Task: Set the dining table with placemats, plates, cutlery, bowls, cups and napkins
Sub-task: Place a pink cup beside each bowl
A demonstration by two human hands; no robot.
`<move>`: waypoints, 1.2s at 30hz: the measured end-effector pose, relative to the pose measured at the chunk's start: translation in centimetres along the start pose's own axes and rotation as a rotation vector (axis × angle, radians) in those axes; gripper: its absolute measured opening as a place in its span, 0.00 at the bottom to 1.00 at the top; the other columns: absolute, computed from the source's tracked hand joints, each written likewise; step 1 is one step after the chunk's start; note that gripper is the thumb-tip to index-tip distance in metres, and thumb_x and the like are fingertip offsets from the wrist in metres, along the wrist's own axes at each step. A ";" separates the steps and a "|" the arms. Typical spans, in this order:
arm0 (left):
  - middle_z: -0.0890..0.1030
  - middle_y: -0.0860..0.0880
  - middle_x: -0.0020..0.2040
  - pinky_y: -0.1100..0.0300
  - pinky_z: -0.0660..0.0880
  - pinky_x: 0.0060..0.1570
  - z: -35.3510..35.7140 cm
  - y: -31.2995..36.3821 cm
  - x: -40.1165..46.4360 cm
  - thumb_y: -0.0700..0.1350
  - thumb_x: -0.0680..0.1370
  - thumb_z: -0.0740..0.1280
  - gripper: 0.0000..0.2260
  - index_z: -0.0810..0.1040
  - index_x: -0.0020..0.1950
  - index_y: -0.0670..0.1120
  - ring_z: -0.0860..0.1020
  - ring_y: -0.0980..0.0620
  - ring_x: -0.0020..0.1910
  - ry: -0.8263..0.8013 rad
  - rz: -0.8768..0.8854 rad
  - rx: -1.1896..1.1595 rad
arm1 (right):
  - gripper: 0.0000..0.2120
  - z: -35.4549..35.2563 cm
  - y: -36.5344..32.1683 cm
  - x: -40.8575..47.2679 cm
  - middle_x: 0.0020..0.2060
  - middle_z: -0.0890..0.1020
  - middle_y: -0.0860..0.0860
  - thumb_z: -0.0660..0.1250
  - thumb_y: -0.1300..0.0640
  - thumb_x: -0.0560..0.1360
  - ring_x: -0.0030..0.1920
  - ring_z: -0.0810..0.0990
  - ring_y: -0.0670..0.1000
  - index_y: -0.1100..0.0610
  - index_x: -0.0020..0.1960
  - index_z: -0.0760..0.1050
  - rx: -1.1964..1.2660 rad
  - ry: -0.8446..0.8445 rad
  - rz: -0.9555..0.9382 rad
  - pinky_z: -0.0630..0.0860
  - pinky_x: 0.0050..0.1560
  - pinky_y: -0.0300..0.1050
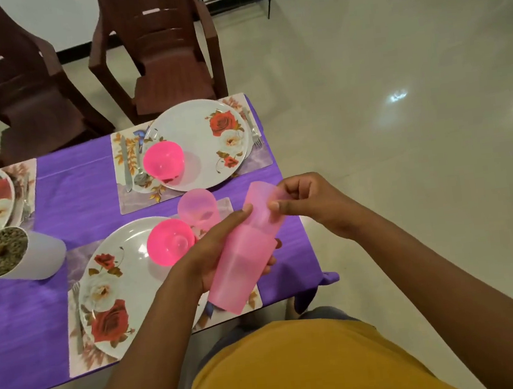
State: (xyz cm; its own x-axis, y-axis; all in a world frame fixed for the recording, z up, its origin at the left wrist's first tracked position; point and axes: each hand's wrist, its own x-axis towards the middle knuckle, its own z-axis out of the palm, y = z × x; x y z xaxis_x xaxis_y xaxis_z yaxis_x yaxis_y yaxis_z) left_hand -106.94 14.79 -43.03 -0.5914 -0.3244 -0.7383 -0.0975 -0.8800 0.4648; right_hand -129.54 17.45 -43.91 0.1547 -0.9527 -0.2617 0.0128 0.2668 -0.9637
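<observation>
separating the top cup from the stack
your left hand [223, 254] grips the nested translucent pink plastic cups [241, 268]; your right hand [309, 201] pinches the top cup [262, 206] rim, axis tilted up-right.

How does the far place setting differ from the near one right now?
The far place setting has no cup; the near place setting has a pink cup standing by its bowl. The far one lies unobstructed; the hands hold nested cups over the near one. Both share a floral plate, pink bowl and placemat.
</observation>
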 end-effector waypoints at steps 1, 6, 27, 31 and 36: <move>0.82 0.33 0.60 0.48 0.82 0.46 0.2 0.1 0.2 0.61 0.78 0.68 0.26 0.85 0.60 0.39 0.81 0.36 0.47 0.006 -0.003 0.009 | 0.01 -0.4 0.0 -0.1 0.41 0.86 0.53 0.73 0.64 0.78 0.43 0.84 0.49 0.61 0.48 0.83 -0.003 0.013 -0.009 0.78 0.50 0.41; 0.82 0.34 0.60 0.47 0.83 0.47 1.0 1.1 2.0 0.60 0.79 0.68 0.30 0.78 0.68 0.37 0.83 0.38 0.47 -0.001 0.018 0.080 | 0.08 -1.7 0.3 -0.3 0.45 0.84 0.56 0.76 0.56 0.74 0.47 0.81 0.52 0.58 0.49 0.82 0.020 0.182 -0.063 0.79 0.51 0.48; 0.84 0.34 0.55 0.44 0.80 0.50 11.8 4.0 13.7 0.62 0.79 0.70 0.27 0.78 0.65 0.41 0.84 0.38 0.48 0.109 0.244 0.450 | 0.23 -16.3 1.5 -1.7 0.54 0.87 0.55 0.73 0.41 0.76 0.50 0.87 0.57 0.58 0.61 0.81 0.133 0.322 0.274 0.83 0.57 0.62; 0.82 0.28 0.57 0.47 0.82 0.46 15.6 3.9 17.5 0.63 0.78 0.67 0.30 0.78 0.63 0.37 0.83 0.37 0.47 0.185 0.249 0.295 | 0.25 -23.3 0.7 -1.2 0.56 0.84 0.58 0.77 0.45 0.74 0.49 0.87 0.60 0.60 0.62 0.79 0.256 0.346 0.232 0.84 0.52 0.57; 0.83 0.28 0.54 0.42 0.81 0.50 19.9 3.6 21.5 0.68 0.72 0.72 0.34 0.75 0.63 0.41 0.83 0.34 0.48 0.325 0.244 0.073 | 0.27 -32.0 0.2 -0.8 0.57 0.81 0.60 0.75 0.46 0.75 0.54 0.85 0.66 0.62 0.66 0.76 0.422 0.382 0.216 0.83 0.53 0.56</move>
State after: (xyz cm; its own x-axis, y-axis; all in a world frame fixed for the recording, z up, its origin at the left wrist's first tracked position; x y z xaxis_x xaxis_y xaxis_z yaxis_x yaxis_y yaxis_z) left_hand -135.94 11.57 -47.56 -0.3218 -0.6236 -0.7124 -0.0490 -0.7405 0.6703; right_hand -161.24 13.56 -45.57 -0.1672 -0.8346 -0.5249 0.4230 0.4201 -0.8028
